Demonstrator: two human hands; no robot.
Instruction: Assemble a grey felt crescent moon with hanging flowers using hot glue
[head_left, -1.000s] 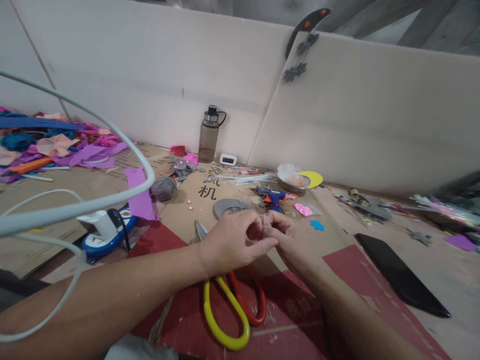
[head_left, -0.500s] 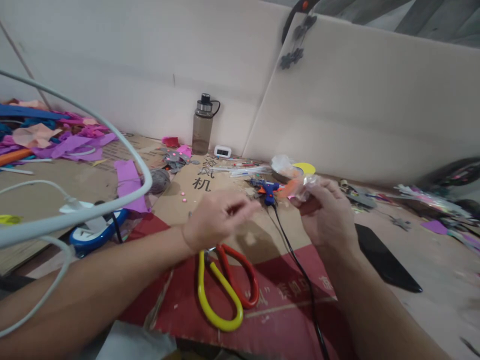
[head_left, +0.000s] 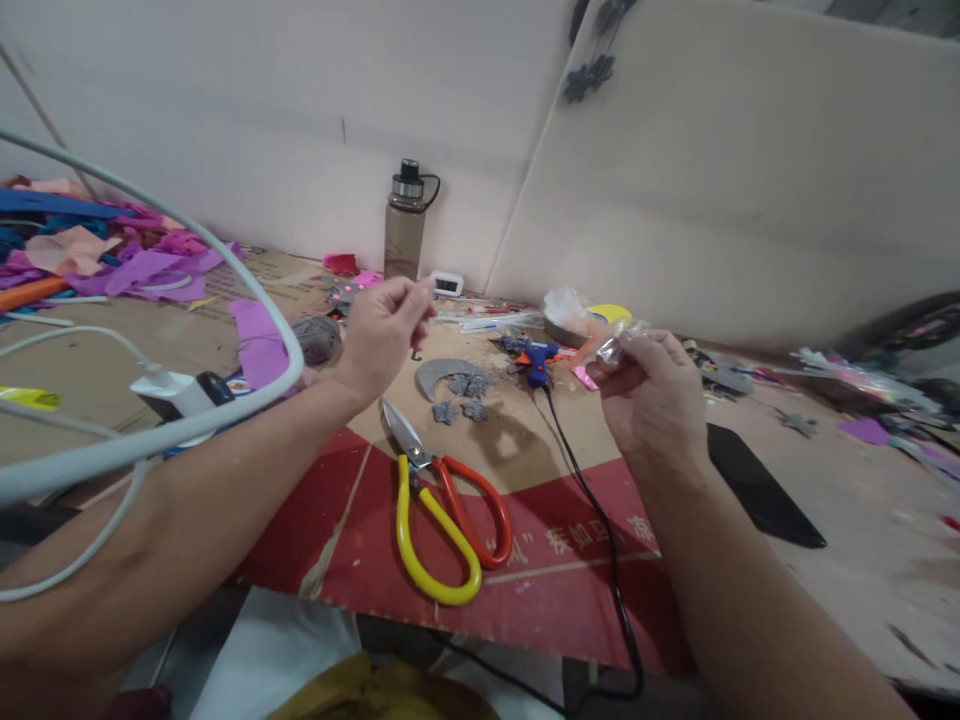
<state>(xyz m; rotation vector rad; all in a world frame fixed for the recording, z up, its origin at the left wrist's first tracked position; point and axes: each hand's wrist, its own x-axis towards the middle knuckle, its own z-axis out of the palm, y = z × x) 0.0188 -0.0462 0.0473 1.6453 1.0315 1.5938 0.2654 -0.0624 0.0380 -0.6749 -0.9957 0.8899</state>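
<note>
My left hand [head_left: 384,335] is raised over the cardboard, its thumb and fingers pinched together; anything between them is too small to make out. My right hand [head_left: 654,395] grips a crinkled clear plastic bag [head_left: 613,345] with something orange at its left side. Between the hands lie a grey crescent [head_left: 431,378] and several small grey flower-like pieces [head_left: 469,384]. Nearer me rest scissors [head_left: 420,458] with one yellow and one red handle, blades pointing away. A blue glue gun [head_left: 538,362] lies just left of the bag.
A black cord [head_left: 592,500] runs from the glue gun to the front edge. A bottle [head_left: 403,235] and small white clock [head_left: 448,284] stand at the back. A white tube [head_left: 262,300] arches across the left. A black flat slab [head_left: 757,485] lies right; coloured scraps [head_left: 150,265] pile left.
My left hand has moved up and away, uncovering the scissor blades and the grey crescent with its small pieces. My right hand keeps the plastic bag in nearly the same place.
</note>
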